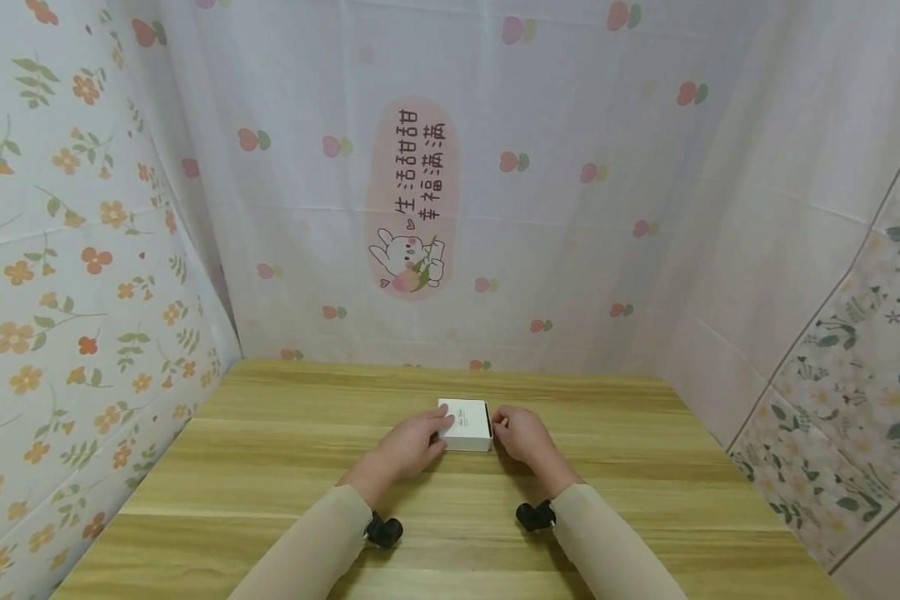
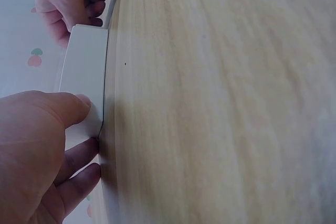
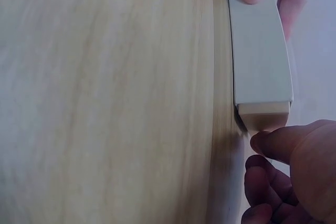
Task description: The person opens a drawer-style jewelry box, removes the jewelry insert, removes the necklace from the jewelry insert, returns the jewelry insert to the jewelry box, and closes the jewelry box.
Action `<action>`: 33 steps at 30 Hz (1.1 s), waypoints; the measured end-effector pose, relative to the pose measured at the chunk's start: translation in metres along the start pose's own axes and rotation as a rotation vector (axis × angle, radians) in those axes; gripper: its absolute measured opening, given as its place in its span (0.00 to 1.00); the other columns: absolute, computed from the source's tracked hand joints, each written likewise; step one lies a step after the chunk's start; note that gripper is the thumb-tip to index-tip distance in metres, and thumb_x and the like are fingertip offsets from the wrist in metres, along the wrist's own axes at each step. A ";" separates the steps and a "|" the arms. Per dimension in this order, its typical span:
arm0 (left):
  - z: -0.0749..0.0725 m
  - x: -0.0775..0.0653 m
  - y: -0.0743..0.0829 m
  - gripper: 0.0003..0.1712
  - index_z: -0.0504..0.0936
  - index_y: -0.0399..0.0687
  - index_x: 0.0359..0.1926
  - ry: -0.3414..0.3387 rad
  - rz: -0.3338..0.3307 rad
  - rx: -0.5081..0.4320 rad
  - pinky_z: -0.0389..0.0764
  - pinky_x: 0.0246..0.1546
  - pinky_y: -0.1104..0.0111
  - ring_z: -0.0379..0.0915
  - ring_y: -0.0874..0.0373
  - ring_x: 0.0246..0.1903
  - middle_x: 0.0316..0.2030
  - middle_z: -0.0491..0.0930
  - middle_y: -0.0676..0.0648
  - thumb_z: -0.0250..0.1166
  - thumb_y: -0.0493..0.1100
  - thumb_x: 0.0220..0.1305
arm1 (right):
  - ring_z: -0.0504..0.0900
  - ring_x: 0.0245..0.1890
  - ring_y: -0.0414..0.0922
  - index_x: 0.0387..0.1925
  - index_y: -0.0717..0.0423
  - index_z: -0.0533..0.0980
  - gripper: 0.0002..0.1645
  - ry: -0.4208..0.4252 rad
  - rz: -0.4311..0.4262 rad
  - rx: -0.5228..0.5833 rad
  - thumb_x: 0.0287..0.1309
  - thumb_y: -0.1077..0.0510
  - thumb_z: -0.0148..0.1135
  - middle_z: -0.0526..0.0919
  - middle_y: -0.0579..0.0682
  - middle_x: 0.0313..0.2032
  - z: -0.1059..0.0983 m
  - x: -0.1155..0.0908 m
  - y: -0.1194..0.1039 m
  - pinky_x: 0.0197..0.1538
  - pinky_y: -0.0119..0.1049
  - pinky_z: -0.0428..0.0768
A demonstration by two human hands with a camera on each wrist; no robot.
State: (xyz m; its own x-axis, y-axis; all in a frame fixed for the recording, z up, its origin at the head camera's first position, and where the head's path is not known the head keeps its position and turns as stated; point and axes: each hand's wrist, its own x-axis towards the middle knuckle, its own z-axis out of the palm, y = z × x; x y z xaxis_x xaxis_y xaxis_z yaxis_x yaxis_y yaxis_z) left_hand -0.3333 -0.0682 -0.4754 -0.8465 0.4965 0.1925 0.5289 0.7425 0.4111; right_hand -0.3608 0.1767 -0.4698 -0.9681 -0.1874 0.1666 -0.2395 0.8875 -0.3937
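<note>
Now | smooth white box (image 1: 465,423), squared edges, flat on wood-grained table (image 1: 645,467) | left hand (image 1: 411,443) grips its left end | right hand (image 1: 525,435), fingers curled, at tan end piece (image 3: 265,115); whether pinching, cannot tell

I've got both arms (image 1: 311,542) stretched forward, left hand (image 1: 411,444) gripping thumb-against-fingers, right hand (image 1: 523,433) with its fingers curled in.

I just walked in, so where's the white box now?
In the head view's lower middle, the white box sits on the table, between the left hand and right hand.
</note>
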 end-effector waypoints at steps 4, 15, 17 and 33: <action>-0.001 0.000 0.001 0.29 0.76 0.40 0.78 0.001 0.003 0.004 0.75 0.77 0.48 0.70 0.39 0.78 0.81 0.69 0.36 0.65 0.40 0.81 | 0.79 0.33 0.45 0.40 0.53 0.84 0.06 -0.007 0.014 0.000 0.76 0.62 0.64 0.86 0.49 0.33 0.000 0.000 0.001 0.42 0.43 0.82; -0.002 -0.001 0.003 0.29 0.76 0.38 0.77 0.004 0.016 -0.008 0.75 0.76 0.47 0.71 0.38 0.77 0.80 0.69 0.35 0.66 0.39 0.80 | 0.77 0.31 0.44 0.44 0.51 0.86 0.06 -0.035 0.045 0.005 0.78 0.59 0.63 0.86 0.48 0.34 -0.001 0.000 0.005 0.40 0.42 0.80; -0.002 -0.001 0.003 0.29 0.76 0.39 0.77 0.002 0.014 -0.010 0.75 0.76 0.47 0.71 0.38 0.78 0.80 0.69 0.36 0.66 0.39 0.81 | 0.77 0.31 0.44 0.43 0.52 0.85 0.05 -0.029 0.038 0.002 0.77 0.59 0.64 0.86 0.49 0.34 -0.001 0.000 0.005 0.41 0.43 0.81; -0.004 -0.002 0.004 0.29 0.76 0.37 0.77 0.008 0.023 -0.013 0.75 0.76 0.47 0.71 0.38 0.77 0.80 0.70 0.34 0.65 0.38 0.80 | 0.78 0.32 0.45 0.40 0.51 0.85 0.06 -0.020 0.041 -0.004 0.77 0.60 0.64 0.86 0.49 0.34 -0.003 0.000 0.007 0.42 0.44 0.81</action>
State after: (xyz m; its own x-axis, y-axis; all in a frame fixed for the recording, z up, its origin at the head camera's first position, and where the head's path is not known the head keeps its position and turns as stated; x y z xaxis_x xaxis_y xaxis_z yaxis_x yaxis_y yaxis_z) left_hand -0.3295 -0.0679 -0.4705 -0.8348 0.5094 0.2091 0.5472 0.7252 0.4179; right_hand -0.3623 0.1836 -0.4700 -0.9783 -0.1597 0.1320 -0.1997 0.8962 -0.3961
